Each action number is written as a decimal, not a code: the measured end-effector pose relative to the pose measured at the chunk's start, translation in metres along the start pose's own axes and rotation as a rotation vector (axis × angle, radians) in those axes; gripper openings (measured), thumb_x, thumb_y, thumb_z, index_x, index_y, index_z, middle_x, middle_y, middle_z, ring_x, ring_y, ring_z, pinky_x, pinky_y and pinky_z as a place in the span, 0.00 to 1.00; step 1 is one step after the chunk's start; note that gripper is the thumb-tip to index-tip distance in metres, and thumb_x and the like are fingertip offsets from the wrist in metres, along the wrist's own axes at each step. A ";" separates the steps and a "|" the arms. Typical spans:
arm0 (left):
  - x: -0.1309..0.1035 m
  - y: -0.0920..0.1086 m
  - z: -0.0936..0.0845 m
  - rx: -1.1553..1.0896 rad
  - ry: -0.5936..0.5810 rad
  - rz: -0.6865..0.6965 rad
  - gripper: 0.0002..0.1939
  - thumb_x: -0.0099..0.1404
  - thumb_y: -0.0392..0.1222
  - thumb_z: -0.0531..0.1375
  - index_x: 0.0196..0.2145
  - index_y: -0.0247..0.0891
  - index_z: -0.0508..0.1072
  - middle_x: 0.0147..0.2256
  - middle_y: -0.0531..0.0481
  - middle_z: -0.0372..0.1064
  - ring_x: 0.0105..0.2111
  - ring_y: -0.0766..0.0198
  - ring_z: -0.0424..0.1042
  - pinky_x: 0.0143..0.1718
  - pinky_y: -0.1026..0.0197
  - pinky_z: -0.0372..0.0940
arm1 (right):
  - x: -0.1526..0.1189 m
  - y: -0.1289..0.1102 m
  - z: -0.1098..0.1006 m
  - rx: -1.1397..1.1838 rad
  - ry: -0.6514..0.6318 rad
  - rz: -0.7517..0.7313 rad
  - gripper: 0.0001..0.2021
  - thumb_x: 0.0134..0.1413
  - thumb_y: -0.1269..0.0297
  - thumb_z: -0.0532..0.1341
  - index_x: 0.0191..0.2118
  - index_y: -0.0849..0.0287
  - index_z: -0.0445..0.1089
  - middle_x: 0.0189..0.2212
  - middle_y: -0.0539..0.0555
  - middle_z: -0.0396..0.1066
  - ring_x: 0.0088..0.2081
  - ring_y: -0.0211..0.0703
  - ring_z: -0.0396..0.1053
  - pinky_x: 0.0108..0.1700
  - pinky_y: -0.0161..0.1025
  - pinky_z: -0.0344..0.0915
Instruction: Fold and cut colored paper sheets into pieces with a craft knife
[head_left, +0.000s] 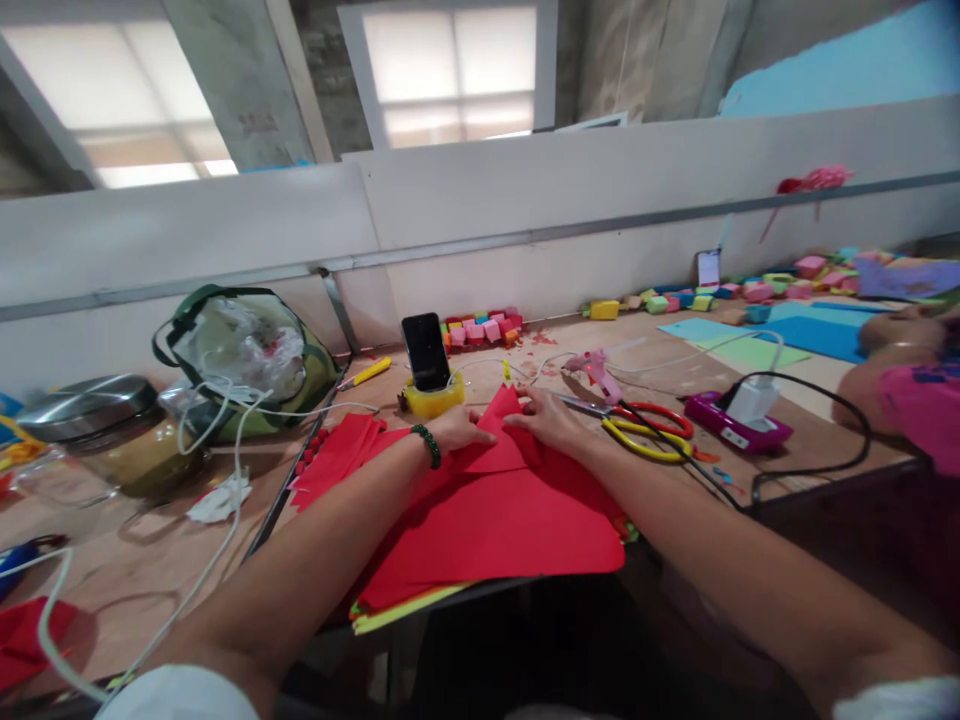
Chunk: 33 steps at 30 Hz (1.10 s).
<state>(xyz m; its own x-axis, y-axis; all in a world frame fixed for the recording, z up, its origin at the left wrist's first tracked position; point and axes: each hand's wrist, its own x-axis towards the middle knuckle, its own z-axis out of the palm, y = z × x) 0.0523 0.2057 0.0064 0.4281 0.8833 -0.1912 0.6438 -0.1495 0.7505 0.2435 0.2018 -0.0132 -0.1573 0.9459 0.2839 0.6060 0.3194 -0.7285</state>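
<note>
Both hands are at a small folded red piece (499, 455) that comes to a point, over a large red sheet (502, 535) at the table's front edge. My left hand (459, 432), with a dark beaded bracelet on the wrist, presses the piece's left side with thumb and fingers. On its right side my right hand (551, 422) grips near the tip, fingers bent. More red pieces (345, 450) are stacked left of my left hand. Yellow sheet edges (412, 607) show under the large red sheet.
Behind the hands are a phone (426, 350) on a yellow stand and a pink glue gun (598, 375). Scissors (649, 440) and a purple power strip (739, 425) lie right. A jar (127, 440) and green bag (300, 370) stand left. Another person's arm (870, 390) is far right.
</note>
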 end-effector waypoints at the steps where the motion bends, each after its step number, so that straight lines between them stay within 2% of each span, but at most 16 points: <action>1: -0.002 -0.001 0.001 -0.034 -0.020 0.004 0.18 0.52 0.50 0.67 0.35 0.33 0.76 0.28 0.50 0.74 0.28 0.62 0.72 0.29 0.63 0.65 | 0.001 -0.001 -0.005 -0.002 0.042 -0.007 0.20 0.50 0.62 0.65 0.50 0.62 0.69 0.28 0.51 0.75 0.27 0.39 0.69 0.29 0.34 0.63; 3: -0.006 -0.003 -0.001 -0.082 -0.054 0.020 0.19 0.52 0.49 0.67 0.37 0.33 0.76 0.30 0.49 0.75 0.29 0.62 0.73 0.30 0.63 0.66 | -0.002 -0.006 -0.023 -0.019 0.131 -0.024 0.21 0.54 0.59 0.62 0.52 0.62 0.67 0.33 0.55 0.74 0.30 0.40 0.69 0.32 0.36 0.63; 5: -0.010 -0.006 -0.004 -0.096 -0.073 0.038 0.21 0.50 0.49 0.68 0.40 0.33 0.76 0.31 0.49 0.75 0.30 0.61 0.72 0.30 0.63 0.65 | -0.017 -0.012 -0.049 -0.041 0.169 -0.041 0.19 0.57 0.55 0.59 0.49 0.61 0.69 0.33 0.54 0.73 0.30 0.39 0.67 0.32 0.37 0.63; 8: -0.014 -0.011 -0.007 -0.068 -0.071 0.067 0.26 0.47 0.47 0.69 0.44 0.33 0.76 0.32 0.50 0.75 0.30 0.62 0.71 0.29 0.64 0.63 | -0.065 -0.022 -0.080 -0.099 0.078 -0.065 0.15 0.54 0.51 0.62 0.37 0.58 0.75 0.26 0.51 0.71 0.27 0.40 0.66 0.31 0.38 0.63; 9: -0.015 -0.012 -0.007 -0.056 -0.068 0.078 0.27 0.47 0.46 0.69 0.45 0.33 0.75 0.33 0.50 0.74 0.31 0.61 0.71 0.29 0.64 0.62 | -0.086 -0.026 -0.085 -0.163 -0.043 -0.092 0.16 0.50 0.49 0.65 0.39 0.56 0.75 0.29 0.51 0.73 0.30 0.42 0.69 0.33 0.39 0.64; 11: -0.016 -0.013 -0.005 -0.036 -0.064 0.100 0.27 0.48 0.45 0.69 0.46 0.33 0.75 0.34 0.50 0.74 0.33 0.60 0.70 0.31 0.64 0.62 | -0.125 -0.031 -0.085 -0.265 -0.253 -0.214 0.27 0.39 0.48 0.72 0.48 0.51 0.74 0.46 0.54 0.73 0.45 0.50 0.70 0.44 0.43 0.67; 12: -0.017 -0.013 -0.005 -0.028 -0.061 0.108 0.27 0.48 0.45 0.68 0.46 0.33 0.75 0.36 0.49 0.74 0.34 0.60 0.70 0.32 0.63 0.62 | -0.141 -0.033 -0.082 -0.317 -0.321 -0.259 0.31 0.38 0.50 0.73 0.52 0.49 0.72 0.52 0.56 0.70 0.51 0.53 0.68 0.49 0.46 0.66; 13: -0.018 -0.012 -0.005 -0.020 -0.061 0.112 0.26 0.48 0.45 0.68 0.46 0.33 0.75 0.37 0.49 0.74 0.36 0.59 0.70 0.34 0.63 0.62 | -0.154 -0.034 -0.078 -0.352 -0.334 -0.293 0.29 0.41 0.54 0.73 0.52 0.50 0.72 0.53 0.57 0.70 0.53 0.54 0.66 0.51 0.47 0.65; 15: -0.022 -0.010 -0.007 -0.008 -0.073 0.115 0.26 0.48 0.45 0.68 0.45 0.33 0.75 0.38 0.48 0.73 0.38 0.59 0.69 0.36 0.62 0.62 | -0.168 -0.035 -0.071 -0.377 -0.328 -0.365 0.12 0.54 0.64 0.66 0.45 0.52 0.75 0.51 0.56 0.72 0.53 0.50 0.66 0.53 0.45 0.64; 16: -0.025 -0.009 -0.009 -0.008 -0.089 0.115 0.26 0.49 0.46 0.68 0.46 0.34 0.74 0.39 0.48 0.74 0.38 0.58 0.69 0.37 0.62 0.62 | -0.170 -0.034 -0.069 -0.380 -0.297 -0.396 0.08 0.59 0.68 0.61 0.41 0.54 0.76 0.47 0.56 0.74 0.50 0.47 0.68 0.51 0.43 0.64; 18: -0.032 -0.006 -0.015 -0.015 -0.132 0.114 0.26 0.50 0.48 0.67 0.47 0.35 0.74 0.40 0.48 0.74 0.39 0.59 0.70 0.38 0.62 0.63 | -0.167 -0.030 -0.068 -0.409 -0.211 -0.454 0.12 0.63 0.72 0.55 0.38 0.56 0.76 0.42 0.55 0.76 0.45 0.43 0.69 0.46 0.40 0.65; 23: -0.044 -0.003 -0.028 0.100 -0.156 0.089 0.33 0.54 0.53 0.64 0.55 0.35 0.69 0.43 0.46 0.74 0.39 0.59 0.72 0.38 0.62 0.64 | -0.140 -0.021 -0.069 -0.615 -0.031 -0.520 0.12 0.62 0.74 0.54 0.37 0.59 0.75 0.36 0.56 0.76 0.41 0.46 0.68 0.42 0.41 0.63; 27: -0.049 -0.002 -0.024 0.312 -0.117 0.058 0.42 0.52 0.51 0.66 0.61 0.31 0.63 0.45 0.42 0.73 0.43 0.53 0.71 0.42 0.59 0.64 | -0.128 -0.014 -0.062 -0.669 -0.060 -0.461 0.11 0.60 0.74 0.55 0.35 0.59 0.75 0.33 0.56 0.76 0.40 0.47 0.67 0.41 0.40 0.63; 29: -0.058 0.003 -0.017 0.360 -0.051 0.070 0.46 0.52 0.49 0.67 0.64 0.29 0.57 0.52 0.36 0.68 0.51 0.46 0.66 0.50 0.53 0.61 | -0.126 -0.008 -0.060 -0.647 -0.084 -0.429 0.11 0.60 0.74 0.55 0.35 0.58 0.76 0.33 0.55 0.76 0.39 0.47 0.68 0.41 0.41 0.64; 31: -0.075 0.010 -0.008 0.461 0.057 0.148 0.47 0.55 0.50 0.66 0.67 0.31 0.53 0.60 0.31 0.56 0.60 0.42 0.55 0.59 0.47 0.52 | -0.126 -0.001 -0.061 -0.610 -0.104 -0.406 0.11 0.61 0.74 0.55 0.36 0.58 0.75 0.34 0.55 0.77 0.40 0.47 0.69 0.43 0.42 0.65; 33: -0.096 0.015 0.001 0.675 0.106 0.320 0.43 0.58 0.57 0.65 0.64 0.35 0.59 0.62 0.31 0.53 0.61 0.41 0.53 0.61 0.44 0.49 | -0.127 0.003 -0.063 -0.581 -0.110 -0.392 0.11 0.61 0.73 0.54 0.37 0.59 0.75 0.36 0.56 0.77 0.42 0.47 0.69 0.46 0.43 0.66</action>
<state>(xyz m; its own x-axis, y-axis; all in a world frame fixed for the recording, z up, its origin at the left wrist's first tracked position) 0.0219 0.1185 0.0358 0.6181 0.7840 0.0583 0.7617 -0.6156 0.2024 0.3144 0.0788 -0.0125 -0.5084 0.7775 0.3703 0.8017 0.5843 -0.1262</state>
